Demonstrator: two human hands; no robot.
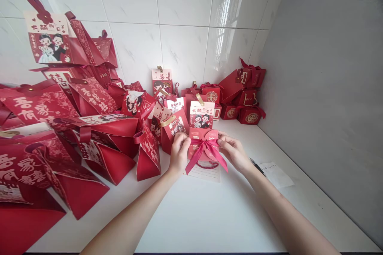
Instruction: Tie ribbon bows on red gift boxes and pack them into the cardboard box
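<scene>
Between both hands is a small red gift box [194,153] with a magenta ribbon bow [206,143] tied across its front. A twisted red cord handle [209,165] hangs at its lower edge. My left hand [179,151] grips the box's left side, the thumb at the ribbon. On the right side, my right hand [235,151] pinches the box near the ribbon, its other fingers behind. Just behind the held box stands a favor box with a cartoon couple [201,115]. A lined sheet of paper [209,173] lies on the table below it.
Several red favor boxes are piled at the left, a triangular one [149,153] nearest my left hand. More ribboned boxes [249,115] are stacked at the back right corner. A black pen [256,166] and a white paper slip [277,174] lie right. Grey wall [323,87] bounds the white table [203,219].
</scene>
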